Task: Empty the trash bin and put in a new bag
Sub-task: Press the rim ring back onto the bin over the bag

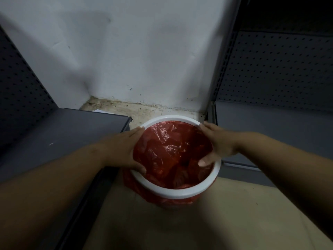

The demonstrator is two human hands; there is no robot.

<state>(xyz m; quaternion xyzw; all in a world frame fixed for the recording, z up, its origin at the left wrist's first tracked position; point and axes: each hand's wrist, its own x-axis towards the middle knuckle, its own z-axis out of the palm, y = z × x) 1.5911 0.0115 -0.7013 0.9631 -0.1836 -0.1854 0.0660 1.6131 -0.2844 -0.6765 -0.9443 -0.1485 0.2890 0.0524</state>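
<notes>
**Desk:** Where is the bin right now?

**Operator:** I see the bin (180, 194) standing on the tan floor (207, 222), in the gap between two grey shelves, one on the left (63, 130) and one on the right (270, 123). It is near the white wall (144, 51).

**Desk:** And the bag?

**Operator:** A red bag (173, 147) lines the inside, crumpled and glossy. Its edge is folded over and hangs outside below the white rim (167, 117) on the near left side.

**Desk:** What are the hands doing?

**Operator:** From my feed, the left hand (124, 150) holds the rim on the left, fingers spread along the outside and thumb hooked over the top edge. The right hand (218, 141) holds the rim on the right the same way. Its thumb is curled inward, pressing on the red plastic just inside.

**Desk:** Anything in the bag?

**Operator:** I can't tell; the bottom is dark folds.
</notes>
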